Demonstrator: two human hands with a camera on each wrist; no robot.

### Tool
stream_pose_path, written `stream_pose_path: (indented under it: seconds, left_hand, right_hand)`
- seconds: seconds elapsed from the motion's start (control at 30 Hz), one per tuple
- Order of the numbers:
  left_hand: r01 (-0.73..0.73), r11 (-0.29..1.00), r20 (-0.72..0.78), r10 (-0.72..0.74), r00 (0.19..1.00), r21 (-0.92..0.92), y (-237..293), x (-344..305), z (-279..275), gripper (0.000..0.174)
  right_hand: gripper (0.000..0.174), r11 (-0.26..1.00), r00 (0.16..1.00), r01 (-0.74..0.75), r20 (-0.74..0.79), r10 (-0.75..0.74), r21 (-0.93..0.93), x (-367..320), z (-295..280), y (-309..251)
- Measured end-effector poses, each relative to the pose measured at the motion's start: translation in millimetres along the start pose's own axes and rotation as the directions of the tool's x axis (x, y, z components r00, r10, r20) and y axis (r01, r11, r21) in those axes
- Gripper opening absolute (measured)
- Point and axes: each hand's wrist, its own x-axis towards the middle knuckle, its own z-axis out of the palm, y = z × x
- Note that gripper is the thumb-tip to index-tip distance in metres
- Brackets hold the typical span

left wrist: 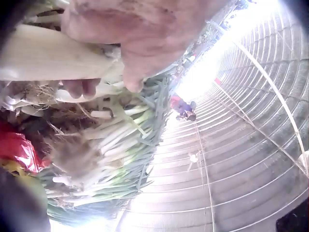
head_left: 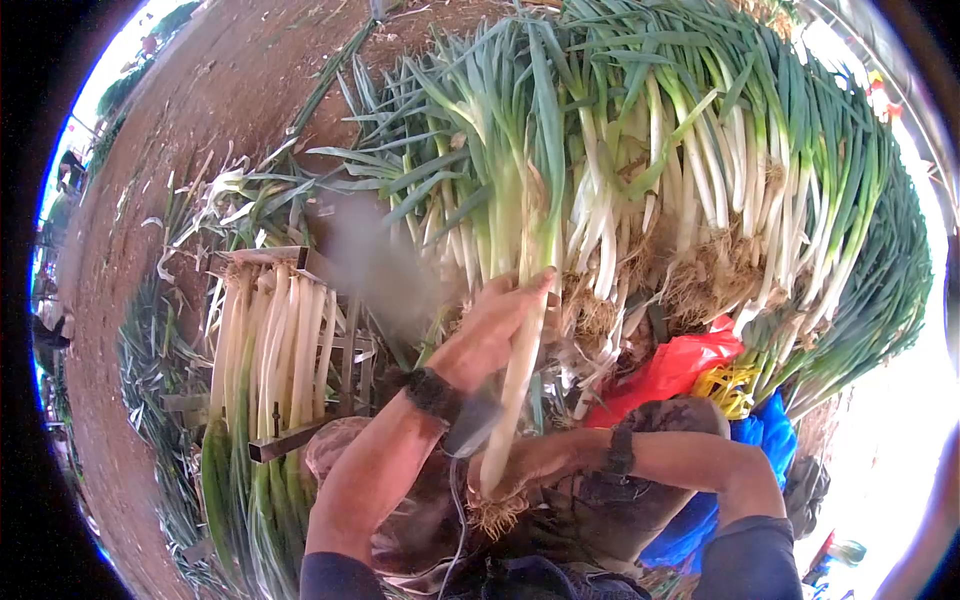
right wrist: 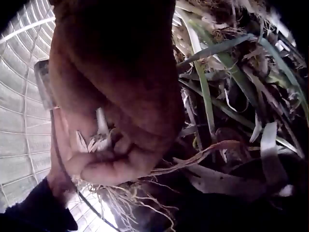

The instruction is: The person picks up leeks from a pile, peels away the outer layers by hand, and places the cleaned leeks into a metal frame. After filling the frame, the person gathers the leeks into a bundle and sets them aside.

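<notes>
Left hand curls its fingers round one pale leek stalk; right hand, as it seems, closes around its lower end, beside the thin roots.

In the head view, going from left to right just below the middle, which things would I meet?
Green leaves, white stalks in the rack, dark wristband, long held stalk, red plastic, yellow netting, blue plastic.

Ahead and round to your right, the heap walls off any low pass. The rack stands in your way at left; beyond it, open soil gives room. The leek and cord cross the gap between your forearms. The red bag and your knee crowd the right.
</notes>
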Motion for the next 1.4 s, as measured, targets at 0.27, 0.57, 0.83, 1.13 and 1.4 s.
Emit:
stream_pose_path:
  seconds: [0.27, 0.57, 0.83, 1.13, 1.4]
  left_hand:
    - [-0.266, 0.952, 0.345, 0.201, 0.917, 0.153, -51.0, -65.1, 59.9, 0.043]
    - [-0.666, 0.204, 0.382, 0.684, 0.621, 0.718, -8.3, -22.3, 53.2, 0.035]
    - [0.010, -0.017, 0.015, 0.980, 0.197, 1.000, 253.7, -189.0, -112.4, 0.030]
    - [0.253, -0.061, 0.044, 0.997, 0.070, 0.965, 230.3, -241.5, -147.3, 0.036]
    - [-0.302, 0.613, -0.262, 0.659, 0.705, 0.730, 71.5, -112.2, -30.4, 0.062]
  right_hand:
    - [0.045, 0.882, 0.994, -0.064, -0.109, 0.015, -0.466, -6.2, -2.6, 13.3]
    - [0.052, 0.569, 0.924, -0.054, -0.257, -0.282, -0.821, 16.8, -4.3, 25.7]
    - [0.062, 0.487, 0.908, -0.292, -0.398, -0.128, -0.823, 21.8, 11.3, -19.7]
    - [0.060, 0.374, 0.884, -0.279, -0.389, -0.260, -0.884, 23.2, 0.1, -55.2]
    - [0.058, 0.244, 0.769, -0.340, -0.418, -0.484, -0.908, 14.2, -26.5, -79.7]
